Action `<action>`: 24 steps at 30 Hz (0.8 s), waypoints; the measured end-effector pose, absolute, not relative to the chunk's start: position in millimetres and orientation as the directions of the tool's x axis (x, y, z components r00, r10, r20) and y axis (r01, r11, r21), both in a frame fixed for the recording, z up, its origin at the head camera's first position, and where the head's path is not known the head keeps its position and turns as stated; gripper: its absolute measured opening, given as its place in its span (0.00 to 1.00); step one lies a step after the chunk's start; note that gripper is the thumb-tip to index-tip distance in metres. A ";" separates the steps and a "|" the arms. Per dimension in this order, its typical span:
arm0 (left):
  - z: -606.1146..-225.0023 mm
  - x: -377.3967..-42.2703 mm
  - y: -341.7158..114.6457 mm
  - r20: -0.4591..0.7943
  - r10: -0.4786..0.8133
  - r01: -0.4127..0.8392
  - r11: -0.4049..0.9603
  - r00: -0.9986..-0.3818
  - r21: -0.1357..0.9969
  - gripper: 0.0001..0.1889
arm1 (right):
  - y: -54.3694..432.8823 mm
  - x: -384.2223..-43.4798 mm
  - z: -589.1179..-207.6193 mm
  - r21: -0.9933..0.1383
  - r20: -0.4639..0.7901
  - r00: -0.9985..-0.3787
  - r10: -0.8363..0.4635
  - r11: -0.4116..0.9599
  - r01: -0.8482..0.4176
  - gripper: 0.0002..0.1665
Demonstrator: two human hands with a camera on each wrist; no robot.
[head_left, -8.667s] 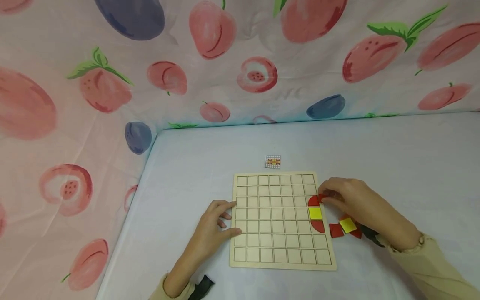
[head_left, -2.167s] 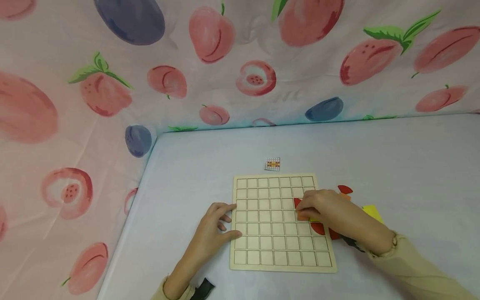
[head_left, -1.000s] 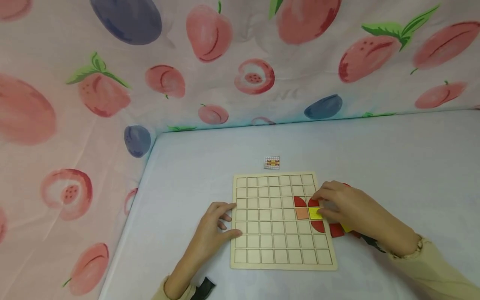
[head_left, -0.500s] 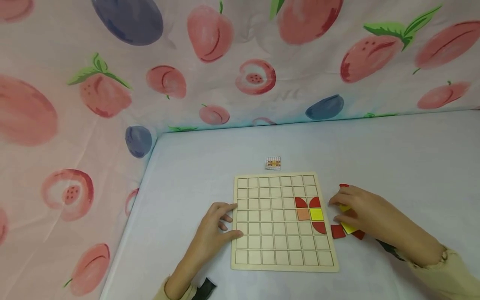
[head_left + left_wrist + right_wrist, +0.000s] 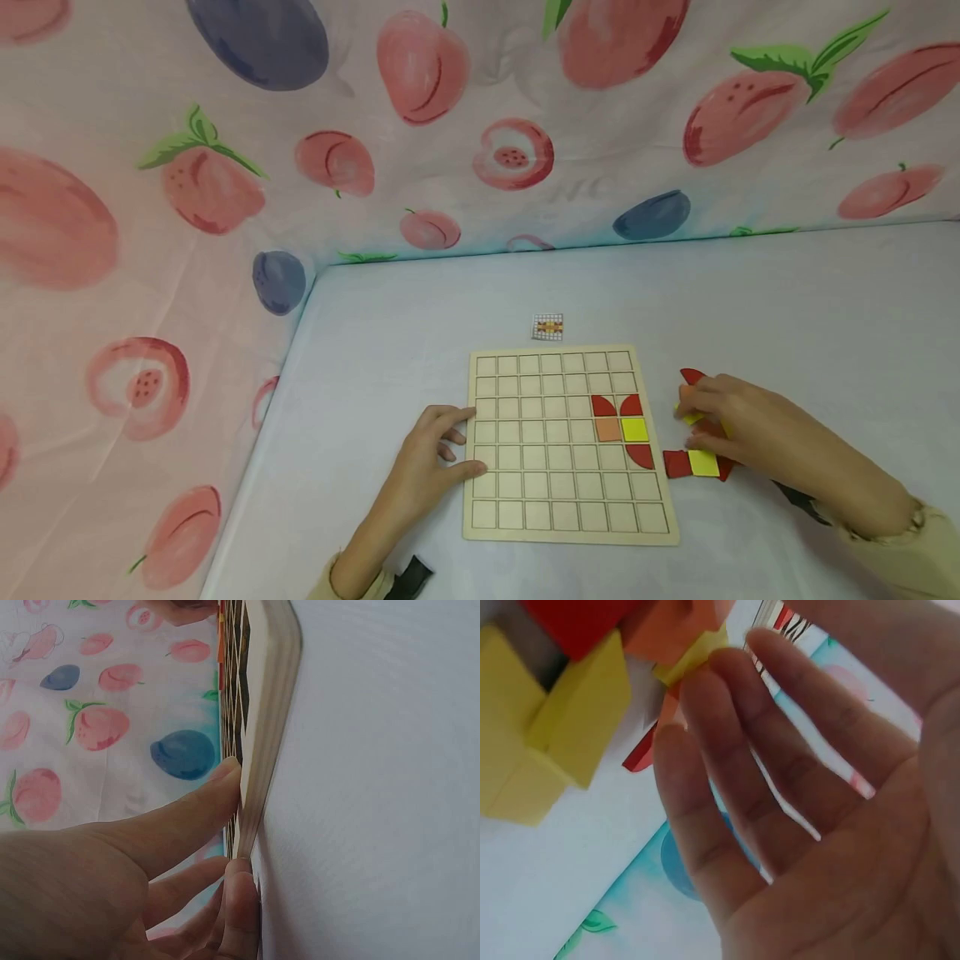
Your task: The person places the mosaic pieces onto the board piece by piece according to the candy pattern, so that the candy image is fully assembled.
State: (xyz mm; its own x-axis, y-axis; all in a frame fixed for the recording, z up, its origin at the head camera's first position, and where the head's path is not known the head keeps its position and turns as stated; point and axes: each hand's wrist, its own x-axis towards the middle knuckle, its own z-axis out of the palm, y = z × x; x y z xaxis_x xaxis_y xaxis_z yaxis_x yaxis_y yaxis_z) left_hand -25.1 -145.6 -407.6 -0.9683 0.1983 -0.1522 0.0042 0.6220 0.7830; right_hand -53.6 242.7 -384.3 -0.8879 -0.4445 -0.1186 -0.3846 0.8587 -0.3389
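Left hand [image 5: 417, 457] at the edge of the board [image 5: 528, 457], right hand [image 5: 742, 421] over the loose tiles [image 5: 703, 463]

Fruit-print cloth [image 5: 67, 333] fills the left side of the frame and runs on across the top, behind the pale worktop [image 5: 825, 317]. Left of centre, low in the frame, my left hand lies with thumb and forefinger spread well apart, both touching the board's left edge; my left wrist view shows the thumb on its face and a finger against its side. A dark strap [image 5: 411, 577] shows by that wrist at the bottom.

The board lies flat in the lower half of the frame, right of centre, ruled into seven columns and seven rows. A small pattern card [image 5: 547, 327] sits just above it. Five tiles lie in the two right-hand columns. The inner one has a red quarter-round [image 5: 602, 407] directly above an orange square [image 5: 607, 430]; the outer one has, downward, a second red quarter-round [image 5: 632, 406], a yellow square [image 5: 634, 430] and a third red quarter-round [image 5: 640, 456].

Farther right, the loose tiles, red, orange and yellow, are bunched just beside the board. My right hand hangs over them, fingers loosely bent, a gap between forefinger and thumb. I see nothing gripped; whether the fingertips touch a tile I cannot tell. Its beige sleeve [image 5: 892, 550] comes in from the lower right.
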 end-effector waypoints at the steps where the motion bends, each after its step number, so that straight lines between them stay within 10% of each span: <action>1: -407.6 -25.2 -145.6 -0.151 0.199 0.006 0.622 -0.968 0.783 0.35 | 243.4 -53.5 -384.3 -0.342 -0.127 -0.887 -0.445 0.859 -0.382 0.15; 24: -404.0 -25.2 -144.4 -0.161 0.197 0.000 0.631 -0.967 0.776 0.35 | 255.3 -47.5 -385.8 -0.428 -0.167 -0.859 -0.484 0.821 -0.379 0.11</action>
State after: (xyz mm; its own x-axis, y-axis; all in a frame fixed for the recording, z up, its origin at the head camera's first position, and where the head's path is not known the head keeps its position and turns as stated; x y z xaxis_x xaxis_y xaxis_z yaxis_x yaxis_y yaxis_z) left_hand -25.2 -144.4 -404.0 -0.9671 0.1975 -0.1605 0.0001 0.6312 0.7756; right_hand -47.5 255.3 -385.8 -0.8591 -0.4837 -0.1670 -0.3790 0.8207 -0.4275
